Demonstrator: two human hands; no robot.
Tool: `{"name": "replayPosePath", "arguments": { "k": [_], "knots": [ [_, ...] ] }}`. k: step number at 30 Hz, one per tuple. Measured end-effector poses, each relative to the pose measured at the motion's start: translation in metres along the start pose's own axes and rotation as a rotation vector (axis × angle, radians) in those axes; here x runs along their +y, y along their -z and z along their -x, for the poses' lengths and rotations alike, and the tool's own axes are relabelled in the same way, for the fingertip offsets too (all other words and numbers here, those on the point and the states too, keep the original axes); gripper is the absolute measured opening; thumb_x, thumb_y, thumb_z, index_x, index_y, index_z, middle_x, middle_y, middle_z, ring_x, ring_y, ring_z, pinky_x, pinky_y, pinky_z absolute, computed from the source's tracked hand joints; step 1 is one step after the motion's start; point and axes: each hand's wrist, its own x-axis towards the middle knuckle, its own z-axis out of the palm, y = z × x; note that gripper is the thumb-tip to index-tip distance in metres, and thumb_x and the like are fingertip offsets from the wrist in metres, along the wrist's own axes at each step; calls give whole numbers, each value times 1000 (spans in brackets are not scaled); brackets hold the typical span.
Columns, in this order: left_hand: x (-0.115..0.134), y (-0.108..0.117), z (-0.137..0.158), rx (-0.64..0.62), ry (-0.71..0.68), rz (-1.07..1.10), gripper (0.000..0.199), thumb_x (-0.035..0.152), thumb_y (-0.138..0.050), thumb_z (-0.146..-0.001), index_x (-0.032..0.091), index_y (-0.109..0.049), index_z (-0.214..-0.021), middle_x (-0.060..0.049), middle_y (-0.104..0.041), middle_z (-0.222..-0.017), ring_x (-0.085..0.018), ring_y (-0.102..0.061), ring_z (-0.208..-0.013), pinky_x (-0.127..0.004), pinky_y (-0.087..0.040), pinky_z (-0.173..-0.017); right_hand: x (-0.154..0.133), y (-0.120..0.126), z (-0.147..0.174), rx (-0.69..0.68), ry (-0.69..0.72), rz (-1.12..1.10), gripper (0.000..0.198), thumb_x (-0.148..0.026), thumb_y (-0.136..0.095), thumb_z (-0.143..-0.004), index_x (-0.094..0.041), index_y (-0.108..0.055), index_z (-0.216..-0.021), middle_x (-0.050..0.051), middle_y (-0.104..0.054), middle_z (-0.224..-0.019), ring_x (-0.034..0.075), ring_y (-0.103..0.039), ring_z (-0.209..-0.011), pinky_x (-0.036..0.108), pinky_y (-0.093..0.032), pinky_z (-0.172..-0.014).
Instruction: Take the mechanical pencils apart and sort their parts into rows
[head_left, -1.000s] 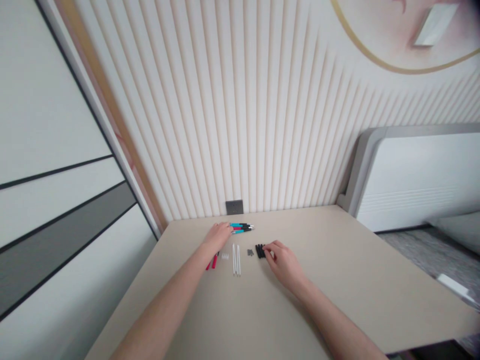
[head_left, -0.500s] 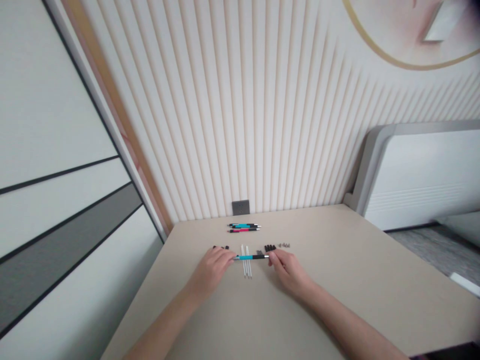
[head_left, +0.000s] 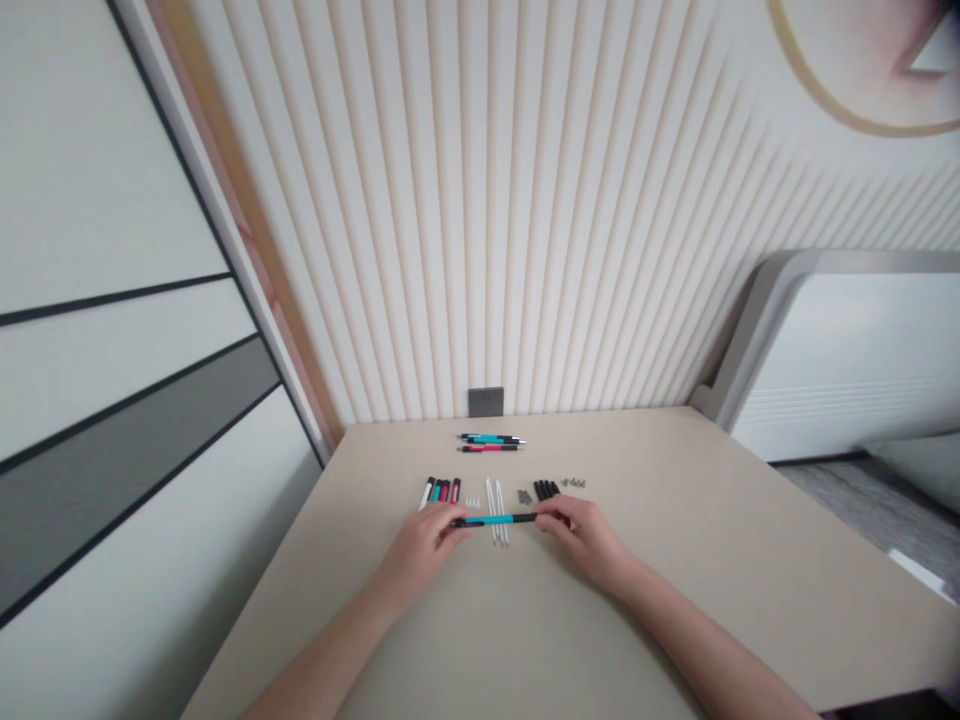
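Note:
A blue and black pen (head_left: 496, 520) lies level between my hands, just above the table. My left hand (head_left: 424, 543) pinches its clip end, and my right hand (head_left: 585, 538) grips its black end with thumb and fingers. Beneath the pen are several white refills (head_left: 499, 497). Behind my left hand stand in a row several coloured pen barrels (head_left: 441, 491), with small clear pieces (head_left: 472, 502) beside them. Near my right hand are several black grips (head_left: 547, 489), small dark grey parts (head_left: 524, 496) and silvery tips (head_left: 574, 483).
Farther back on the beige table (head_left: 600, 640) lie whole pens (head_left: 491, 439), blue and red. A dark socket (head_left: 486, 402) sits on the ribbed wall (head_left: 450, 200) behind. A cabinet (head_left: 135, 480) borders the left side, and a pale headboard (head_left: 862, 350) stands at the right.
The pen has turned so its clip now shows toward me. My left hand has shifted slightly left and down, uncovering the coloured barrels and clear pieces. The view has tilted slightly.

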Motion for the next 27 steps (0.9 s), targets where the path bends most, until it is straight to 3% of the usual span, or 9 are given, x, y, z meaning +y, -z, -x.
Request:
{"name": "replayPosePath", "arguments": {
  "k": [5, 10, 17, 23, 27],
  "knots": [
    [1, 2, 1, -95, -53, -43, 19, 31, -60, -91, 24, -68, -108, -2, -73, -95, -18, -66, -85, -28, -50, -78, 2, 1, -2, 81, -32, -24, 25, -41, -56, -90, -21, -71, -97, 4, -68, -84, 17, -54, -71, 27, -42, -67],
    [3, 4, 2, 12, -187, -97, 25, 33, -50, -97, 24, -67, -112, -3, -73, -92, -17, -65, -83, -28, -49, -77, 7, -3, -3, 35, -85, -109, 39, -47, -44, -96, -18, -68, -85, 1, -60, -70, 15, -50, -65, 25, -38, -61],
    [-1, 1, 3, 59, -215, -81, 25, 34, -51, -97, 23, -68, -111, -4, -73, -88, -16, -65, -80, -27, -50, -76, 9, -5, -2, -61, -134, -69, 47, -48, -37, -98, -18, -55, -66, -3, -49, -57, 12, -43, -55, 23, -32, -55],
    [2, 1, 3, -61, -116, 32, 25, 32, -51, -97, 24, -67, -115, -1, -74, -91, -15, -67, -84, -24, -50, -78, 7, 3, -2, 47, 20, 67, 43, -43, -39, -98, -19, -55, -66, 0, -57, -64, 14, -52, -62, 25, -37, -61],
    [5, 3, 3, -100, -52, 97, 26, 31, -50, -96, 24, -68, -113, 0, -75, -85, -14, -67, -79, -23, -50, -77, 5, 7, 0, 89, 128, 91, 34, -40, -42, -98, -21, -62, -79, 3, -64, -75, 16, -57, -70, 27, -42, -69]
  ]
}}
